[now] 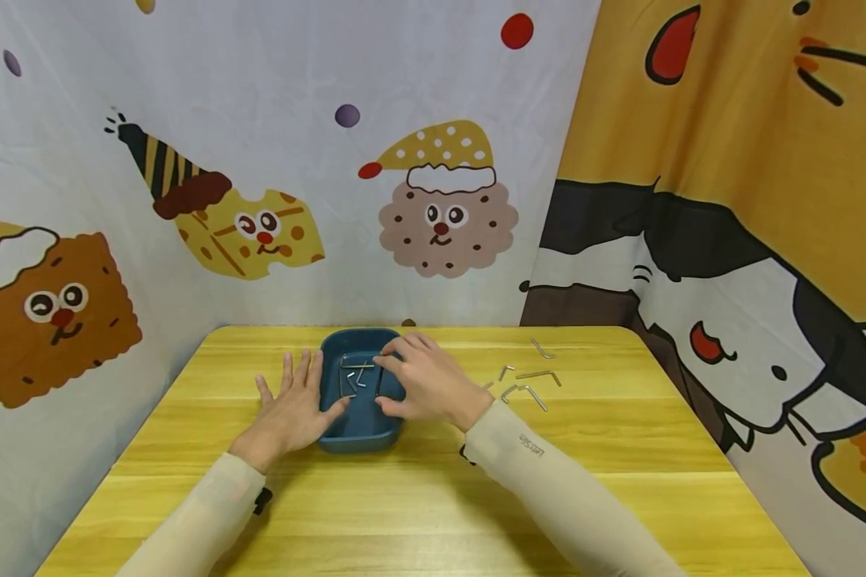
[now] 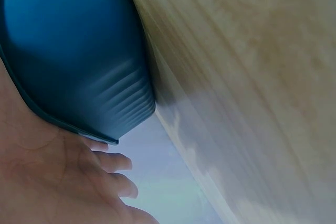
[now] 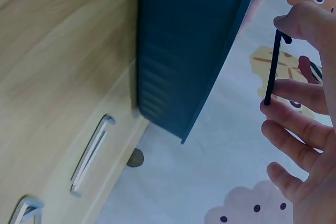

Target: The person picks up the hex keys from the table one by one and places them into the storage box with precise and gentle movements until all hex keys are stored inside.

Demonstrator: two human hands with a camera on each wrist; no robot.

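Note:
A blue tray (image 1: 361, 443) stands on the table, with several hex keys (image 1: 358, 366) lying inside it. My left hand (image 1: 289, 411) rests at the tray's left rim, fingers spread and straight, thumb reaching over the edge. Over the tray's right side, my right hand (image 1: 433, 381) holds a black hex key (image 3: 273, 66) between thumb and fingertips. Its short bent end sits by the thumb in the right wrist view. The left wrist view shows the tray's outer wall (image 2: 79, 40) against the left palm.
Several more hex keys (image 1: 541, 376) lie scattered on the wooden table (image 1: 433, 513) to the right of the tray, beyond my right wrist. A white printed curtain (image 1: 274, 96) hangs along the table's far edge, and a yellow one (image 1: 765, 144) at the right.

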